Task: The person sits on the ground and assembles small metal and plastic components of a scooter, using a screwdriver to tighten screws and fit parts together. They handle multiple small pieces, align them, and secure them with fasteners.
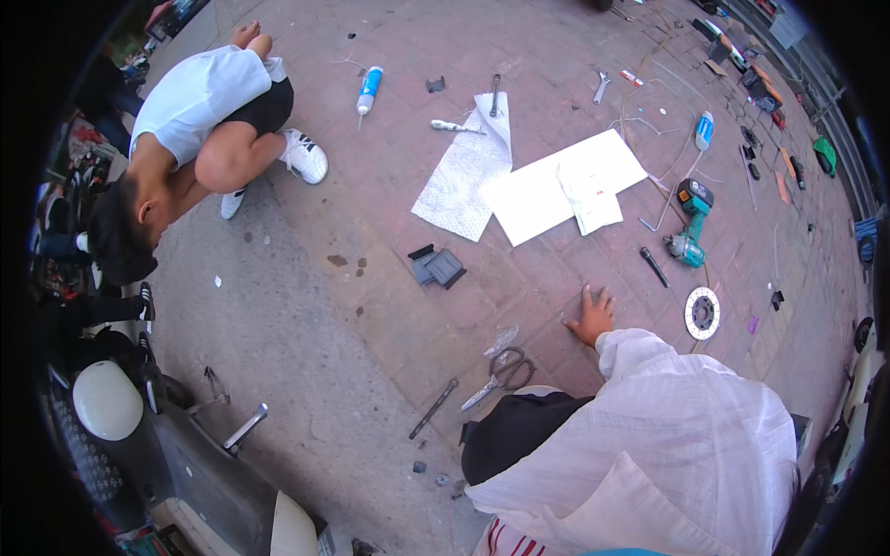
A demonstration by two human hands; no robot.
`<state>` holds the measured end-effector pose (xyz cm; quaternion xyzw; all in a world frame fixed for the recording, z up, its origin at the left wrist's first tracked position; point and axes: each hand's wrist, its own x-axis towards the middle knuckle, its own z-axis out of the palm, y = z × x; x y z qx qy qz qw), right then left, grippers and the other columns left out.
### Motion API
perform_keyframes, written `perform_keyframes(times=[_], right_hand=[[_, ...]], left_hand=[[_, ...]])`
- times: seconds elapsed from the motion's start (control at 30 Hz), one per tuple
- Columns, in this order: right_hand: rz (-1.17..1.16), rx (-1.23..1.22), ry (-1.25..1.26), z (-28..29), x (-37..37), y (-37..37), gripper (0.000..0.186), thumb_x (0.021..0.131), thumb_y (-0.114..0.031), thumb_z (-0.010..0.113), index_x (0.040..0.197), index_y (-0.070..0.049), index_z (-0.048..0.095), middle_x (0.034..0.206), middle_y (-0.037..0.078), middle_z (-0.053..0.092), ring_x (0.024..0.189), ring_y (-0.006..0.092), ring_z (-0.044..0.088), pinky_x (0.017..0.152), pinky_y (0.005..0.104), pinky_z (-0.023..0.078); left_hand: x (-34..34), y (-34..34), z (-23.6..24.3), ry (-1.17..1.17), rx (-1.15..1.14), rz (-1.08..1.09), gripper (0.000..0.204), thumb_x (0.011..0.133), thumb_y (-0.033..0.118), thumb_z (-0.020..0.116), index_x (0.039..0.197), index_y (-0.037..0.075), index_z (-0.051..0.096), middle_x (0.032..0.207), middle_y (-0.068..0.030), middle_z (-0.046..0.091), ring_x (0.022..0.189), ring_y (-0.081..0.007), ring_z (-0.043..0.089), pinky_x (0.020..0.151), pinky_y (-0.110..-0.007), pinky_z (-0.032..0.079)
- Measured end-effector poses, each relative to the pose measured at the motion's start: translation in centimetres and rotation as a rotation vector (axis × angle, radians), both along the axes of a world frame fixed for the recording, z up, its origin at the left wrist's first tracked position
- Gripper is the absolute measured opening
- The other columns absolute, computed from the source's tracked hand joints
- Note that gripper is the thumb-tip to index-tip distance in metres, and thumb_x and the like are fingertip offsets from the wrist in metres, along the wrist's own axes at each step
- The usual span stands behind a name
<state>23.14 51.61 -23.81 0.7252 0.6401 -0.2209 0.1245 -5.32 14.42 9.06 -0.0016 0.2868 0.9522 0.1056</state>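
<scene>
My right hand [592, 316] is spread on the brick paving, fingers apart, at the end of a loose white sleeve [667, 408]. Nothing shows in it. Large scissors [506, 370] with dark loop handles lie to its lower left, beside a crumpled piece of clear plastic [502, 339]. A small black flashlight [654, 267] lies to its upper right, below a teal cordless power tool [691, 227]. Farther right is a round brake disc [702, 313]. White sheets [528, 204] lie beyond the hand. My left hand is out of view.
A person in a white shirt [199, 97] crouches at far left. A parked scooter [176, 445] fills the lower left. A grey plastic part [438, 267], a wrench [602, 87], a blue-and-white sealant tube [369, 91] and bubble wrap [459, 185] lie on the ground.
</scene>
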Motion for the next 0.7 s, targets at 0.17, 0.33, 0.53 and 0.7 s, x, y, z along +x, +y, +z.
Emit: perform_keyframes(times=[0.17,0.33,0.53,0.7], right_hand=[[0.003,0.008,0.002,0.2,-0.5,-0.2,0.103,0.071,-0.046,0.076,0.15,-0.021,0.015,0.153,0.027,0.003,0.137,0.0525,0.009,0.107,0.0594,0.024],[-0.007,-0.004,-0.004,0.6,-0.7,-0.3,0.103,0.072,-0.047,0.075,0.15,-0.021,0.014,0.153,0.026,0.003,0.138,0.0524,0.008,0.107,0.0609,0.023],[-0.033,0.012,0.047,0.5,-0.6,-0.5,0.103,0.071,-0.043,0.077,0.15,-0.02,0.015,0.153,0.026,0.003,0.138,0.0523,0.006,0.107,0.0632,0.021],[-0.023,0.026,0.035,0.0,-0.6,-0.6,0.104,0.071,-0.043,0.078,0.15,-0.021,0.014,0.153,0.026,0.002,0.138,0.0521,0.007,0.107,0.0627,0.022]], left_hand=[[0.6,0.1,0.3,0.031,-0.001,0.002,0.016,0.076,0.007,0.074,0.082,0.014,0.061,0.079,0.0052,0.054,0.047,-0.0054,0.045,0.08,-0.032,0.039],[1.1,0.2,0.8,0.044,-0.005,0.018,0.019,0.074,0.006,0.075,0.081,0.014,0.059,0.077,0.0058,0.053,0.047,-0.0051,0.044,0.078,-0.031,0.039],[1.7,-0.7,1.4,-0.024,0.037,0.058,0.02,0.073,0.006,0.076,0.081,0.013,0.059,0.076,0.006,0.052,0.047,-0.0049,0.044,0.075,-0.03,0.039],[2.0,-0.9,1.7,-0.06,0.042,0.092,0.019,0.074,0.006,0.075,0.08,0.012,0.058,0.076,0.005,0.053,0.046,-0.0055,0.044,0.075,-0.031,0.039]])
